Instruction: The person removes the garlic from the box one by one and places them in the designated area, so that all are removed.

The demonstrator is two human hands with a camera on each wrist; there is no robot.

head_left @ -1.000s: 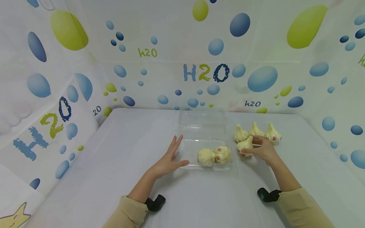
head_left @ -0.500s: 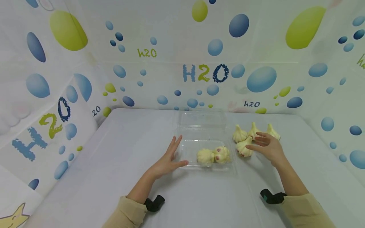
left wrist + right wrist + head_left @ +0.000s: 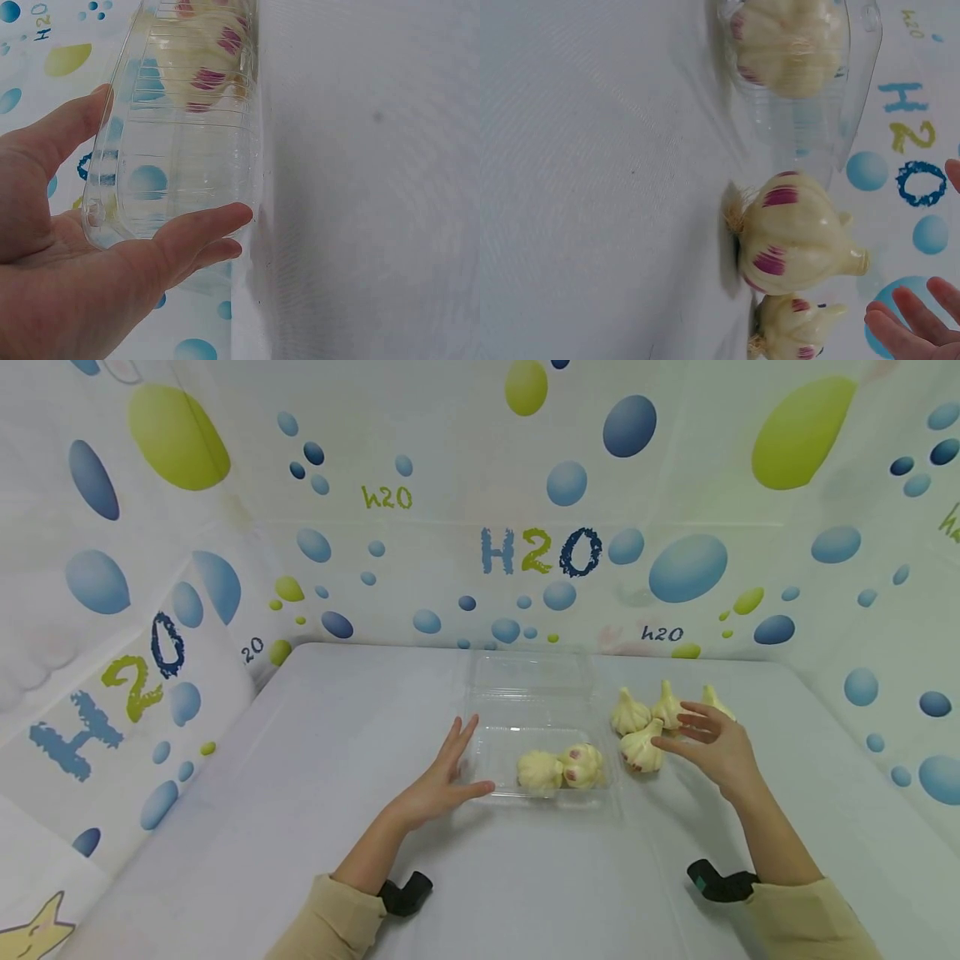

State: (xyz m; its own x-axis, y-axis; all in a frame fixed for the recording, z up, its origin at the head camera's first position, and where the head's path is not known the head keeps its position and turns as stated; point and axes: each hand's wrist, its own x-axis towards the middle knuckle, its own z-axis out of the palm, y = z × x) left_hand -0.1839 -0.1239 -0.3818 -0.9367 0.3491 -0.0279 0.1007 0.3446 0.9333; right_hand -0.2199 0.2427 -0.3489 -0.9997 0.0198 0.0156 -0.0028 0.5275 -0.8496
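Observation:
My left hand [image 3: 433, 792] rests against the left end of a clear plastic box [image 3: 498, 760], fingers spread; in the left wrist view the hand [image 3: 112, 262] touches the box's end with thumb and fingers. Two garlic bulbs [image 3: 540, 771] lie in the box's front right part. My right hand [image 3: 722, 753] holds nothing and is just right of the nearest loose bulb [image 3: 641, 747]. Behind that one stand more bulbs [image 3: 631, 712], the rightmost [image 3: 716, 700] partly hidden by the fingers. In the right wrist view, fingertips [image 3: 900, 330] are apart from the near bulb [image 3: 799, 236].
The box's clear lid [image 3: 532, 675] lies folded open behind it, towards the back wall. A white cloth [image 3: 322, 735] covers the table, and printed sheets [image 3: 450, 468] with blue and green drops stand behind and at both sides.
My right hand has let go of the near garlic bulb and moved right, away from it. The bulb stays beside the box. My left hand has kept its place at the box.

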